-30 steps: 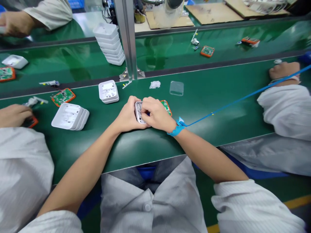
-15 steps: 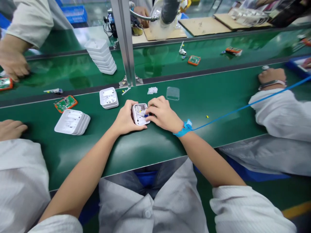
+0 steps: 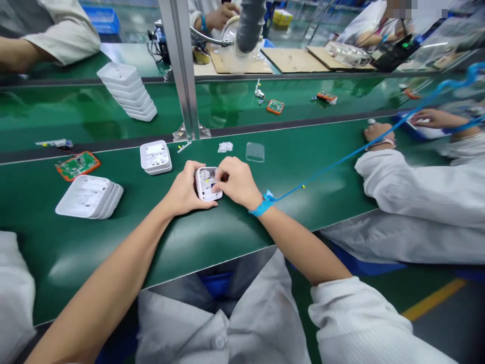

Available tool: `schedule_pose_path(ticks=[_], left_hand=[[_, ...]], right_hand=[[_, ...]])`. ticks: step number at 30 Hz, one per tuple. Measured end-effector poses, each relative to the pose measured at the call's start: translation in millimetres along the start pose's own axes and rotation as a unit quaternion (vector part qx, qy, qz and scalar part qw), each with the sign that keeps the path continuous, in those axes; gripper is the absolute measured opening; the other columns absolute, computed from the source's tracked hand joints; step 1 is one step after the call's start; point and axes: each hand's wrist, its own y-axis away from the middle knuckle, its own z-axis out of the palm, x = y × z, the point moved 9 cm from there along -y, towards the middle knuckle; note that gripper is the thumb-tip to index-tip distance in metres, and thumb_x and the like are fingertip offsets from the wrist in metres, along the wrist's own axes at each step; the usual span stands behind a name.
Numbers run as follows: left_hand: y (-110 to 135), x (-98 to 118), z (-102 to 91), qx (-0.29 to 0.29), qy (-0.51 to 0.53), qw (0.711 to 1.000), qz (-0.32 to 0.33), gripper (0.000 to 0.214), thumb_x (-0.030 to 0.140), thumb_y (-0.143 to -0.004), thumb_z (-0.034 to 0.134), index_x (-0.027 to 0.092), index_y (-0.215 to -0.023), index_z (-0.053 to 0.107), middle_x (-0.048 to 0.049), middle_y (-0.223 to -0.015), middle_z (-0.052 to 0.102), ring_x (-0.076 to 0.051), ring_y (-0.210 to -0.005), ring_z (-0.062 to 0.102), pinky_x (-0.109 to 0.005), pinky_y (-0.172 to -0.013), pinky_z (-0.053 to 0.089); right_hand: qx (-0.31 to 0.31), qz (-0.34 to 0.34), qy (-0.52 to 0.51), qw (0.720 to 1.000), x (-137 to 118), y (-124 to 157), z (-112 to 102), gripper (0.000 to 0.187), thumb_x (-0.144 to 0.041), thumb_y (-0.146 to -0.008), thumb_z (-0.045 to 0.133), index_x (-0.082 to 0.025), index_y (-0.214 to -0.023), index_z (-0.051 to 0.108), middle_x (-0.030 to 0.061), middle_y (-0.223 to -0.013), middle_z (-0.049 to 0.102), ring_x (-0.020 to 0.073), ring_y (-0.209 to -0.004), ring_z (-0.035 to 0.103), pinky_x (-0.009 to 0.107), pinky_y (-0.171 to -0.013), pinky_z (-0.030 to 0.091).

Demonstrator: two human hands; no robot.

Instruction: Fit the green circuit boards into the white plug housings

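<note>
On green bench [image 3: 265,202], left hand [image 3: 184,192] fingers curl around white housing [image 3: 205,183]; right hand [image 3: 235,183] fingers pinch inside it.

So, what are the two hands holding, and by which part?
Both hold one small white square plastic casing: the left hand grips its left edge, and the right hand has its fingers on the right side.

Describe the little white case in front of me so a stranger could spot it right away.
From the metal post at the back of the near green bench, come toward the wearer. There the left hand holds a small white case, the right hand touching its open face. Unlike the stacked white cases to its left, it is single, hand-held and has small parts inside.
</note>
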Motion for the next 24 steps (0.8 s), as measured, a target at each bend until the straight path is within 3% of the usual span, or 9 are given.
schedule_pose_path(ticks=[3,5,7,10,13,16,19,21,24], left_hand=[[1,3,2.2,-0.008,0.002,1.000,0.025,0.092,0.045,-0.052,0.095,0.025,-0.124,0.040,-0.0085,-0.124,0.060,-0.029,-0.106,0.068,-0.040,-0.087,0.056],[2,6,4.1,-0.011,0.005,0.999,0.052,0.090,0.042,-0.057,0.094,0.026,-0.127,0.041,-0.0095,-0.128,0.059,-0.030,-0.112,0.066,-0.041,-0.092,0.056],[4,11,7.6,-0.021,0.011,0.995,0.095,0.087,0.038,-0.062,0.093,0.027,-0.132,0.041,-0.0102,-0.134,0.057,-0.031,-0.120,0.063,-0.044,-0.099,0.054],[8,20,13.3,-0.032,0.015,0.988,0.151,0.088,0.031,-0.070,0.089,0.030,-0.141,0.037,-0.0115,-0.140,0.053,-0.031,-0.127,0.059,-0.045,-0.102,0.053],[9,18,12.7,0.001,0.043,0.988,0.147,0.099,0.032,-0.072,0.087,0.031,-0.148,0.023,-0.0156,-0.147,0.040,-0.023,-0.107,0.064,-0.034,-0.078,0.059],[8,6,11.2,0.037,0.103,0.989,0.095,0.094,0.035,-0.075,0.084,0.033,-0.142,0.018,-0.0143,-0.142,0.033,-0.012,-0.086,0.060,-0.024,-0.059,0.052],[5,-8,15.7,0.022,0.150,0.988,0.027,0.075,0.033,-0.082,0.077,0.030,-0.134,0.023,-0.0083,-0.129,0.041,-0.008,-0.079,0.057,-0.023,-0.062,0.052],[5,-12,17.8,0.004,0.165,0.986,-0.006,0.069,0.032,-0.084,0.073,0.029,-0.132,0.024,-0.0064,-0.124,0.045,-0.008,-0.077,0.057,-0.024,-0.065,0.052],[4,-14,17.9,-0.013,0.181,0.983,-0.038,0.060,0.031,-0.086,0.071,0.027,-0.129,0.030,-0.0055,-0.121,0.048,-0.008,-0.078,0.058,-0.024,-0.067,0.052]], right_hand=[[-0.018,0.046,-0.073,0.996,16,-14,-2,0.059,-0.019,-0.051,0.095,-0.018,-0.100,0.062,0.0051,-0.105,0.066,0.0254,-0.099,0.057,0.035,-0.082,0.042],[-0.074,0.020,-0.109,0.991,13,-16,4,0.077,-0.020,-0.054,0.094,-0.017,-0.121,0.057,0.0066,-0.113,0.068,0.0274,-0.106,0.060,0.036,-0.088,0.042],[-0.129,-0.028,-0.116,0.984,5,-10,10,0.078,-0.024,-0.062,0.091,-0.017,-0.130,0.053,0.0083,-0.119,0.069,0.0281,-0.110,0.063,0.038,-0.093,0.042],[-0.146,-0.070,-0.104,0.981,1,0,6,0.067,-0.032,-0.069,0.088,-0.018,-0.127,0.058,0.0094,-0.122,0.070,0.0284,-0.107,0.067,0.037,-0.093,0.043],[-0.109,-0.054,-0.131,0.984,19,-11,-13,0.055,-0.034,-0.072,0.085,-0.017,-0.120,0.062,0.0072,-0.113,0.072,0.0254,-0.099,0.068,0.032,-0.086,0.046],[-0.039,0.035,-0.155,0.986,65,-55,-39,0.038,-0.031,-0.074,0.080,-0.016,-0.105,0.065,0.0034,-0.096,0.072,0.0215,-0.087,0.064,0.030,-0.079,0.047],[0.029,0.171,-0.196,0.965,114,-121,-49,0.022,-0.025,-0.077,0.077,-0.017,-0.088,0.060,0.0007,-0.083,0.067,0.0170,-0.077,0.060,0.028,-0.074,0.049],[0.049,0.213,-0.209,0.953,128,-166,-42,0.020,-0.027,-0.085,0.071,-0.019,-0.082,0.054,0.0000,-0.075,0.062,0.0151,-0.071,0.057,0.028,-0.072,0.049],[0.019,0.214,-0.224,0.951,130,-215,-16,0.026,-0.035,-0.094,0.065,-0.020,-0.079,0.050,-0.0003,-0.068,0.058,0.0150,-0.066,0.055,0.030,-0.071,0.051]])
